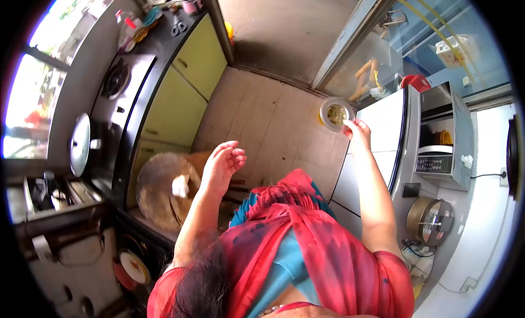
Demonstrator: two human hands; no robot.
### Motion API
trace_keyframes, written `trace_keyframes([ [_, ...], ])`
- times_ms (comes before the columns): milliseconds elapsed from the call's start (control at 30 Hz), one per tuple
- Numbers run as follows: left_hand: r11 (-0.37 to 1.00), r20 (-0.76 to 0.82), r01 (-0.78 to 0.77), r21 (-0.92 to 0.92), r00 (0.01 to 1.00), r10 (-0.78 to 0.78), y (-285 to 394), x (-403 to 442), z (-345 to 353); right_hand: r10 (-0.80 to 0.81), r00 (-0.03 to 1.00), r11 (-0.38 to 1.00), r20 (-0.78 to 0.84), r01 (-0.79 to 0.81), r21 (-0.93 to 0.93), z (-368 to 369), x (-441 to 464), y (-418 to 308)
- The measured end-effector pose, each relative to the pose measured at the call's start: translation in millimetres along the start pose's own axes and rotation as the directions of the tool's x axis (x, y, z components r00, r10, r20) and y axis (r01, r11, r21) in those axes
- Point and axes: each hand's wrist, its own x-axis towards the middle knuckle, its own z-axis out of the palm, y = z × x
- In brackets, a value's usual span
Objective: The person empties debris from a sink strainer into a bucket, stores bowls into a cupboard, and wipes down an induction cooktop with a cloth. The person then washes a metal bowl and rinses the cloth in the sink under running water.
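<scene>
Bowl of greenish-yellow food, round and pale-rimmed, out ahead of the person on the right, seen above the tiled floor and just beside the white cabinet. Right hand: arm extended, thumb and fingers pinching the bowl's near rim. Any support under the bowl cannot be made out.

Left hand: raised in front of the body, fingers loosely curled, nothing visible in the grasp. Nearest to it, a round wooden chopping block bearing a white lump, too small to identify.

Left side: yellow-green cupboards under a dark counter; scissors on the counter's far end; cooktop nearer, with a pan lid close by, its knob towards the room. Right side: microwave beyond the white cabinet.
</scene>
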Motion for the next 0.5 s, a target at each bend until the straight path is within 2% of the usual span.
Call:
trace_keyframes([
  [133, 0.997, 0.124, 0.077, -0.033, 0.99, -0.072, 52.9, 117.0, 65.3, -0.02, 0.999, 1.0, 0.041, 0.021, -0.02, 53.9, 111.3, -28.8],
  [200, 0.993, 0.179, 0.108, -0.052, 0.979, -0.097, 75.7, 174.3, 105.9, 0.004, 0.993, 0.998, 0.114, 0.004, -0.064, 93.6, 172.4, -44.9],
  [233, 0.99, 0.201, 0.123, -0.064, 0.974, -0.108, 87.1, 195.9, 124.0, -0.001, 0.993, 1.0, 0.117, 0.0, 0.013, 119.5, 197.7, -52.4],
  [267, 0.988, 0.214, 0.129, -0.08, 0.971, -0.109, 100.0, 218.3, 139.3, 0.012, 0.986, 1.0, 0.164, -0.01, -0.011, 147.6, 227.0, -65.5],
  [400, 0.993, 0.173, 0.064, -0.099, 0.984, -0.046, 158.7, 286.9, 171.5, 0.028, 0.95, 0.999, 0.311, -0.02, -0.03, 246.3, 314.9, -93.9],
  [500, 0.997, 0.038, -0.059, -0.058, 0.997, 0.061, 203.2, 340.7, 174.9, 0.035, 0.912, 0.997, 0.408, -0.004, -0.078, 315.7, 390.6, -108.7],
])
